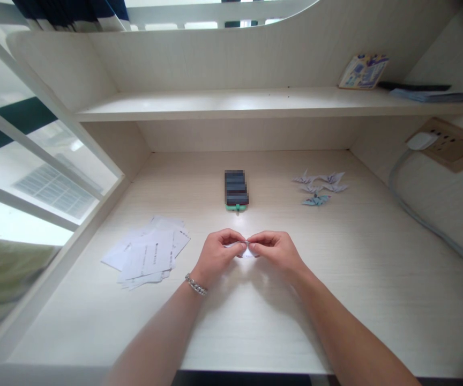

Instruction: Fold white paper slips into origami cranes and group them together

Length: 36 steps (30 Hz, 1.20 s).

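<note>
My left hand [219,252] and my right hand [275,247] meet at the middle of the pale wooden desk [336,300]. Both pinch a small folded piece of white paper [246,250] between thumbs and fingertips; most of it is hidden by the fingers. A metal bracelet [195,284] circles my left wrist. To the left lies a loose pile of white paper sheets [149,254]. Several folded paper cranes [320,187] sit at the back right of the desk.
A phone [236,190] in a green case lies flat just beyond my hands. A shelf [255,102] above holds a colourful booklet [363,71] and dark flat items. A wall socket [444,143] with a white plug and cable is at right.
</note>
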Each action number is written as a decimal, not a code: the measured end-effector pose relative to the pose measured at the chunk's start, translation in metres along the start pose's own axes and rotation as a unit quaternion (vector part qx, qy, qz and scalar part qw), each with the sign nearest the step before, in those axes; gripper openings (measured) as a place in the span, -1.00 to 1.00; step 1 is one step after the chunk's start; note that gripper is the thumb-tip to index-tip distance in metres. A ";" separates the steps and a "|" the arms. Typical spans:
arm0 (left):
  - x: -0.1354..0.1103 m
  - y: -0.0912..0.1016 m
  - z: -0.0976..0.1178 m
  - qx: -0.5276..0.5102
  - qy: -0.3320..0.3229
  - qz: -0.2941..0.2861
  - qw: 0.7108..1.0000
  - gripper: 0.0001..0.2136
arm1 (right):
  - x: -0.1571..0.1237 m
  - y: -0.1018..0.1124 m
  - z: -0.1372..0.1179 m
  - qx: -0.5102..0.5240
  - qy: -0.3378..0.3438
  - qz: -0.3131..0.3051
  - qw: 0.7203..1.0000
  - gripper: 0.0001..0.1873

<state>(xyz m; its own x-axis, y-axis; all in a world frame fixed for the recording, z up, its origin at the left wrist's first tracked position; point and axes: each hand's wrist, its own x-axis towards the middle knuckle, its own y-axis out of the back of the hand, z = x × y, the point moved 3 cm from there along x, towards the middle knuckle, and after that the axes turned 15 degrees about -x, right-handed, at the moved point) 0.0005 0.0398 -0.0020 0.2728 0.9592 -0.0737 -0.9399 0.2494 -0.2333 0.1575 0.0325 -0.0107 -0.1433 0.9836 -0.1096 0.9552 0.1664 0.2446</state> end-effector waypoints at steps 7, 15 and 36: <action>-0.001 0.000 0.002 0.005 -0.004 -0.001 1.000 -0.91 | -0.001 -0.001 -0.003 0.008 0.002 0.009 1.000 -0.85; -0.002 0.000 0.005 0.060 -0.045 0.012 0.997 -0.93 | 0.000 -0.002 0.000 0.034 0.002 0.000 0.999 -0.84; -0.002 0.000 0.002 -0.014 -0.070 0.020 0.997 -0.89 | -0.002 0.003 -0.003 -0.073 0.083 0.048 0.993 -0.87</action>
<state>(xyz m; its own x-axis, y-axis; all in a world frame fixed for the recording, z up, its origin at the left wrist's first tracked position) -0.0002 0.0384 0.0002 0.2031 0.9778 0.0519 -0.9428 0.2096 -0.2593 0.1593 0.0312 -0.0065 -0.1065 0.9912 0.0782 0.9202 0.0684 0.3854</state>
